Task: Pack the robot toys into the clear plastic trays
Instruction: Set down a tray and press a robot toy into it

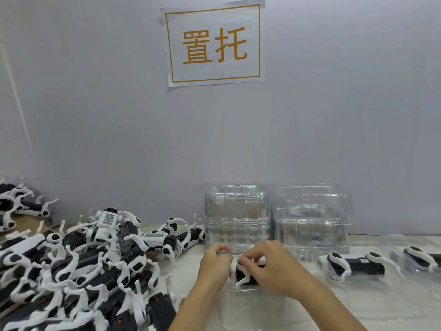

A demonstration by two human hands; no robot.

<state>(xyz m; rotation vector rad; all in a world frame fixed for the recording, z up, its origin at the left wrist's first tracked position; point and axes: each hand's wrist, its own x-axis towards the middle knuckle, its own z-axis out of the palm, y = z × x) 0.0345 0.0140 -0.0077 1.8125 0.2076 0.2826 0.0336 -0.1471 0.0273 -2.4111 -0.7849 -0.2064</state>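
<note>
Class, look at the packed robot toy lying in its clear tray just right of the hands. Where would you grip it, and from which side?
Grip the packed robot toy by its long black body, between the two white legs, coming from above. It lies flat with the body facing up, and the clear tray walls probably block the sides.

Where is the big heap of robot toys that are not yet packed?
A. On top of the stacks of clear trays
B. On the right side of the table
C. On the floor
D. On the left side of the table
D: the heap of robot toys lies on the left side of the table, while the stacks of clear trays stand at the back wall with no toys on them.
</note>
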